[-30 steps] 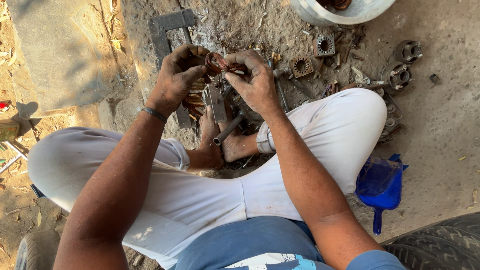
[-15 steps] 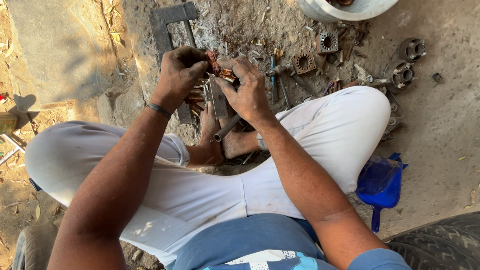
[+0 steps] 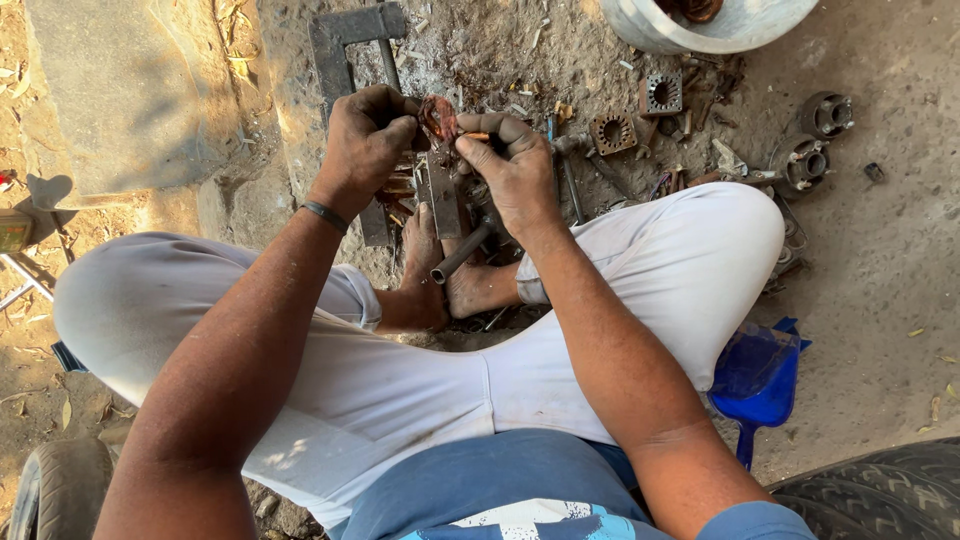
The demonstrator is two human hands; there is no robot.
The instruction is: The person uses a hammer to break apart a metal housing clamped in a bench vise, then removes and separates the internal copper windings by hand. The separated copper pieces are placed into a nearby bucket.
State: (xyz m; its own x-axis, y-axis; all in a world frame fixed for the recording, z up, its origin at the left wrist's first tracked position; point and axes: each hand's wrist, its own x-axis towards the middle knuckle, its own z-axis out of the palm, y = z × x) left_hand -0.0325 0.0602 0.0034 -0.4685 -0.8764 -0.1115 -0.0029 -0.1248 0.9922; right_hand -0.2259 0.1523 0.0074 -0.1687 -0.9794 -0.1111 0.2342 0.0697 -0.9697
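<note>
Pinching a small reddish-brown copper bundle (image 3: 438, 117), both hands are held close together above the crossed feet.

The bundle is clamped between the left hand (image 3: 365, 145) and the fingertips of the right hand (image 3: 515, 165), over a flat metal bar (image 3: 441, 195). A blue plastic scoop (image 3: 755, 380) lies beside the right knee; a white tub (image 3: 700, 30) stands at the top edge.

Reddish-copper wire bundle (image 3: 438, 117); white trousers (image 3: 640, 270); blue scoop (image 3: 755, 385) (translucent at its bowl); pale grey-white bucket (image 3: 655, 30); rust-brown square cores (image 3: 612, 132); dark wristband (image 3: 325, 215); grey slab (image 3: 110, 90).
</note>
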